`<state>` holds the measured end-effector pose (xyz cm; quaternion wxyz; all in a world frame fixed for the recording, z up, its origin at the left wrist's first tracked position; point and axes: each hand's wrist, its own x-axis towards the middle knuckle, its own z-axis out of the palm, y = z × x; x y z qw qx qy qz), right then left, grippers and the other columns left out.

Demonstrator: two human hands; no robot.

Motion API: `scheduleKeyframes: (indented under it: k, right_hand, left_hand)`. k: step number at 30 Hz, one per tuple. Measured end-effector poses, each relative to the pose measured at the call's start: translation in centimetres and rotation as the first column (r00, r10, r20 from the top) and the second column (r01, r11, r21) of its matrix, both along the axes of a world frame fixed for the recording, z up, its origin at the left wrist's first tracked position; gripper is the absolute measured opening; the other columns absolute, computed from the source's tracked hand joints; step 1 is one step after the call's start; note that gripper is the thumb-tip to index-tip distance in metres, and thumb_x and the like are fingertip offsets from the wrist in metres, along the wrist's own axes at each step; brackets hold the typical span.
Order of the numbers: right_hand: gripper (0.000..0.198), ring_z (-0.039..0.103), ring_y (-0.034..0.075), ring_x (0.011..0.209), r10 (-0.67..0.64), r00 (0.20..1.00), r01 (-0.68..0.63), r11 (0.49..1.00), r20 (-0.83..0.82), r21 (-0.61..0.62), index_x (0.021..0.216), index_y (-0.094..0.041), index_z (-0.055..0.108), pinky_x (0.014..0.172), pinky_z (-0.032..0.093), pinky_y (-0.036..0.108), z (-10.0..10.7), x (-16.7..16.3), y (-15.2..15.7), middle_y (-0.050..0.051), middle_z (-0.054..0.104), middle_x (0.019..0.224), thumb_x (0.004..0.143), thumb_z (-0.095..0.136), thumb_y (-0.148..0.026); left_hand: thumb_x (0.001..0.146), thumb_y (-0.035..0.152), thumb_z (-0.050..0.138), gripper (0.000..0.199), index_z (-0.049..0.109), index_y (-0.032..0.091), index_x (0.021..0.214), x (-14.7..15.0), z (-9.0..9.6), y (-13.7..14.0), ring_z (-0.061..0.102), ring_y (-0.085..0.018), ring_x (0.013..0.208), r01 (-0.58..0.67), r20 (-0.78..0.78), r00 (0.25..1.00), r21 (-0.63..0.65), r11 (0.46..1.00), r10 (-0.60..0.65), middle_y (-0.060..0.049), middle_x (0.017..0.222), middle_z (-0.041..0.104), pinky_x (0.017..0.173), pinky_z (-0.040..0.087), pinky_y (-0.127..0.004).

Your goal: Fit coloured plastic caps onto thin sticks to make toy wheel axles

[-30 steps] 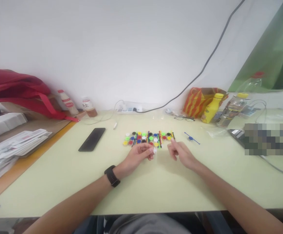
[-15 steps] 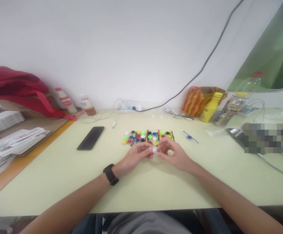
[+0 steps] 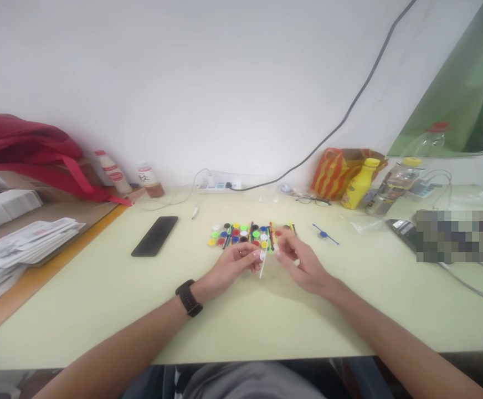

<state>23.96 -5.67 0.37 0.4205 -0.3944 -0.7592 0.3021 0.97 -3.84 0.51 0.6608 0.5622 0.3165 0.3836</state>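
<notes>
Between the thumb and fingers of my left hand (image 3: 234, 266) is a small white disc with a thin white stick (image 3: 263, 265) across it, the stick standing nearly upright. My right hand (image 3: 308, 269) is just to the right of it, apart from the stick, with thumb and fingers parted. Behind both hands lie rows of colored round discs (image 3: 236, 239) with thin colored sticks among them; my fingers hide some of these. Off to the right lies a blue disc with a blue stick (image 3: 323, 234) across it.
A black phone (image 3: 154, 236) lies to the left. At the back are a power strip (image 3: 219, 185), bottles, eyeglasses and a striped bag (image 3: 325, 173). White papers (image 3: 29, 249) and a red bag (image 3: 25, 141) sit at the left; cables run along the right.
My right hand has moved a little to the right, away from the left. The white stick now shows clearly in my left hand, which has stayed in place.
</notes>
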Motion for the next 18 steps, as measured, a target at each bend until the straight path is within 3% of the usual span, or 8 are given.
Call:
scheduleKeyframes:
  k: [2, 5, 12, 18]
  right_hand:
    - [0.058, 0.045, 0.014, 0.053, 0.040, 0.997, -0.035, 0.995, 0.059, -0.094, 0.057, -0.021, 0.051, 0.059, 0.038, 0.031, 0.15, 0.07, 0.12, 0.000, 0.049, 0.057, 0.105, 0.040, -0.052]
    - [0.064, 0.033, 0.012, 0.048, 0.055, 0.998, -0.051, 0.990, 0.024, -0.129, 0.052, -0.022, 0.032, 0.054, 0.029, 0.030, 0.32, 0.12, 0.51, -0.002, 0.033, 0.051, 0.105, 0.039, -0.056]
    - [0.048, 0.034, 0.013, 0.058, 0.013, 0.999, -0.016, 0.998, -0.043, -0.068, 0.067, -0.022, 0.042, 0.053, 0.029, 0.028, 0.24, 0.17, 0.82, -0.003, 0.039, 0.062, 0.098, 0.056, -0.056]
    - [0.049, 0.034, 0.014, 0.058, -0.171, 0.981, 0.173, 0.985, -0.095, 0.020, 0.066, -0.022, 0.046, 0.052, 0.030, 0.028, 0.36, 0.79, 1.04, -0.001, 0.039, 0.062, 0.100, 0.052, -0.057]
  left_hand:
    - [0.089, 0.043, 0.077, 0.030, 0.072, 0.014, 0.094, -0.01, 0.02, -0.01, 0.062, -0.014, 0.074, -0.001, 0.006, 1.000, -0.002, 1.000, 0.001, -0.005, 0.083, 0.067, 0.074, 0.049, -0.028]
    - [0.089, 0.044, 0.077, 0.029, 0.071, 0.015, 0.091, 0.02, 0.04, -0.03, 0.061, -0.013, 0.074, -0.018, 0.015, 1.000, 0.002, 1.000, 0.018, -0.004, 0.083, 0.067, 0.073, 0.048, -0.027]
    - [0.088, 0.043, 0.079, 0.029, 0.072, 0.014, 0.092, 0.05, 0.10, -0.02, 0.060, -0.013, 0.073, 0.000, 0.056, 0.998, -0.042, 0.999, 0.002, -0.005, 0.081, 0.067, 0.072, 0.047, -0.025]
    - [0.089, 0.037, 0.079, 0.026, 0.076, 0.014, 0.099, -0.37, 0.12, 0.33, 0.061, -0.011, 0.077, 0.027, 0.162, 0.987, -0.170, 0.985, 0.001, -0.007, 0.094, 0.070, 0.075, 0.049, -0.023]
